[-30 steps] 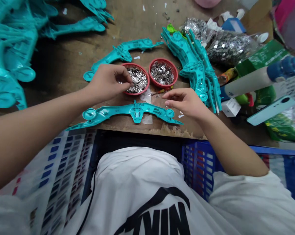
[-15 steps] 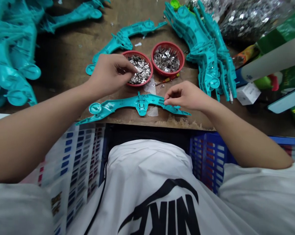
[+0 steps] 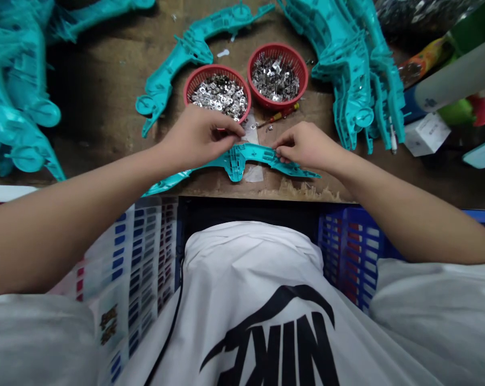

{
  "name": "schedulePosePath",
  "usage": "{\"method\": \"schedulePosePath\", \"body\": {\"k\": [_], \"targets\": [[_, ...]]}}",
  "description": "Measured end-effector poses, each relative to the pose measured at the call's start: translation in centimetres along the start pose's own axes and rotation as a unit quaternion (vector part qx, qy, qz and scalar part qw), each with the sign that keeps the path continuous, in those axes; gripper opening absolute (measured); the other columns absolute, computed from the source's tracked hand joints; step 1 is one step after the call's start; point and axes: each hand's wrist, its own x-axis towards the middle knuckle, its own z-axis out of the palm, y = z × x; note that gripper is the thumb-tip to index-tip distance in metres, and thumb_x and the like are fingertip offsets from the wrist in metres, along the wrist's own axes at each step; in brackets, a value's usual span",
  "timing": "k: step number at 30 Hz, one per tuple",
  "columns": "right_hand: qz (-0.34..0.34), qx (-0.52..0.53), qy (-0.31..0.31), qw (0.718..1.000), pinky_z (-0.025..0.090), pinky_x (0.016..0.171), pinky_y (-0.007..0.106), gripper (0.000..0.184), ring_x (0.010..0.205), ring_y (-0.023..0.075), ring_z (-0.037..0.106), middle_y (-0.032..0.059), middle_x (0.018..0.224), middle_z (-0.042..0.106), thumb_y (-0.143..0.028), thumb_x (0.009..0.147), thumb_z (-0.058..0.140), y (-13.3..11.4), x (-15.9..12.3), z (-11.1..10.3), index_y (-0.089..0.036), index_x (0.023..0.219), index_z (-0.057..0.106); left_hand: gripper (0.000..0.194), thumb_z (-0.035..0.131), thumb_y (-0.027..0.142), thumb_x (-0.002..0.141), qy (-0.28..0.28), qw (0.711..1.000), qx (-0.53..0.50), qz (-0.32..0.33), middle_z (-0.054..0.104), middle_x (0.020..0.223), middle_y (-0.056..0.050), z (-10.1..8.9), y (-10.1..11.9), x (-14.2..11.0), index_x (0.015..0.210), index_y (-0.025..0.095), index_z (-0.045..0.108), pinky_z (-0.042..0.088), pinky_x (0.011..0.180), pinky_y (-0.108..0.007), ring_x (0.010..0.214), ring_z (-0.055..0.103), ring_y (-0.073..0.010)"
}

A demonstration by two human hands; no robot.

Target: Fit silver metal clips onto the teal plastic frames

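Observation:
A curved turquoise plastic part point(image 3: 236, 163) lies near the table's front edge, its left end partly hidden by my left hand point(image 3: 202, 136). That hand hovers over the part's middle, thumb and forefinger pinched together; whatever is between them is too small to make out. On the part's right wing rest the fingertips of my right hand point(image 3: 305, 145), closed in a pinch whose contents are hidden. Just behind my left hand is a red basket point(image 3: 187, 88) of small metal clips point(image 3: 220, 96). A second red basket point(image 3: 305, 80), holding similar metal pieces, stands to its right.
Another turquoise part point(image 3: 162, 75) lies behind the baskets. Turquoise parts are heaped at left point(image 3: 21, 107) and stacked at right point(image 3: 347, 69). A screwdriver point(image 3: 285, 113) lies before the right basket. A small white box point(image 3: 427, 134) and a blue crate point(image 3: 347, 241) are at right.
My left hand has moved from the left basket's edge down and right to the middle of the turquoise part. My right hand stays at the right wing. The view has shifted slightly.

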Motion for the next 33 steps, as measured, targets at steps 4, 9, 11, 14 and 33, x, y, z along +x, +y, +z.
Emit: {"method": "schedulePosePath", "body": {"k": [4,9,11,14,33], "targets": [[-0.029,-0.010,0.039,0.999,0.071,0.101,0.053,0.014,0.094,0.0365,0.086,0.0055,0.075,0.082,-0.011,0.089,0.095,-0.1,0.0,0.3,-0.022,0.098,0.099,0.037,0.076,0.054,0.106,-0.010,1.000,-0.007,0.023,0.099,0.114,-0.007,0.8,0.1,-0.3,0.120,0.030,0.101,0.069,0.091,-0.051,0.093,0.087,-0.0299],[-0.031,0.005,0.071,0.997,0.072,0.103,0.056,0.008,0.096,0.0381,0.086,0.0058,0.076,0.083,-0.018,0.087,0.098,0.0,0.1,0.8,-0.024,0.093,0.098,0.031,0.077,0.053,0.110,-0.001,1.000,-0.018,0.016,0.098,0.111,-0.003,1.0,0.0,-0.3,0.117,0.032,0.099,0.071,0.097,-0.048,0.097,0.088,-0.0279],[-0.030,-0.010,0.076,0.997,0.072,0.103,0.057,0.008,0.096,0.0388,0.087,0.0066,0.079,0.084,-0.019,0.087,0.099,-0.1,0.0,1.0,-0.024,0.092,0.097,0.031,0.080,0.056,0.111,-0.002,0.999,-0.036,0.008,0.098,0.116,-0.004,1.0,-0.2,-0.3,0.122,0.034,0.098,0.074,0.101,-0.049,0.106,0.090,-0.0298],[-0.042,-0.054,0.074,0.995,0.070,0.102,0.056,0.003,0.097,0.0394,0.087,0.0088,0.086,0.088,-0.022,0.091,0.096,-0.4,-0.2,1.2,-0.025,0.093,0.095,0.034,0.086,0.064,0.111,0.003,0.998,-0.058,-0.001,0.097,0.118,-0.005,1.1,-0.6,-0.3,0.126,0.035,0.096,0.077,0.104,-0.051,0.113,0.092,-0.0331],[-0.036,-0.190,0.034,0.981,0.068,0.101,0.051,0.010,0.104,0.0413,0.085,0.0161,0.098,0.090,-0.028,0.106,0.085,-2.6,-1.2,1.8,-0.020,0.103,0.090,0.032,0.096,0.059,0.107,0.038,0.991,-0.128,0.014,0.094,0.118,-0.007,0.8,-1.8,0.5,0.113,0.028,0.088,0.076,0.102,-0.049,0.114,0.090,-0.0300]]}}
